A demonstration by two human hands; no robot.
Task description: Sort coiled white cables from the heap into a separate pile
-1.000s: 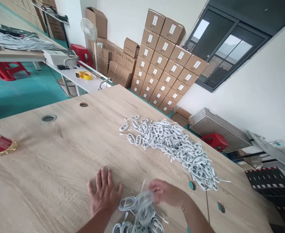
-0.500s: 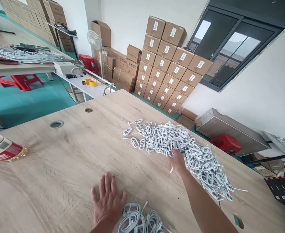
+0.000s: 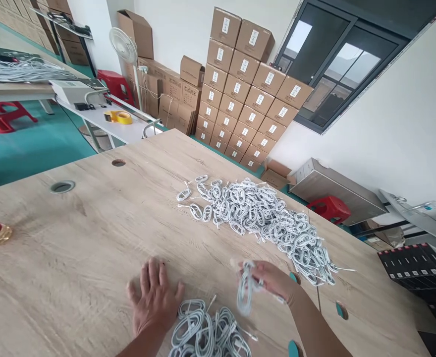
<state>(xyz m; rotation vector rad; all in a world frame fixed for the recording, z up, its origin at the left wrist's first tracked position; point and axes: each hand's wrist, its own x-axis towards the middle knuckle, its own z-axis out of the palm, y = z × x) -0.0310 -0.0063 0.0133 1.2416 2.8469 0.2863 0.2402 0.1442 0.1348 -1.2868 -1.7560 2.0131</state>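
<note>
Head cam: right hand [image 3: 273, 282] pinches a blurry white coiled cable [image 3: 245, 287] up clear of the big cable heap [image 3: 255, 223], likely to keep it untangled; left hand [image 3: 154, 297] lies open and flat on the wooden table [image 3: 73, 248], just beside the smaller pile [image 3: 206, 332] at the near edge.

We see our two bare arms ending in bare hands. The left hand [image 3: 155, 300] is broad across the back, with thick, blunt fingers [image 3: 151, 275] and short nails. The right hand [image 3: 274, 281] is blurred at its tips, and the left forearm [image 3: 139, 348] and right forearm [image 3: 316, 322] show uncovered, tapering toward the wrists.
</note>
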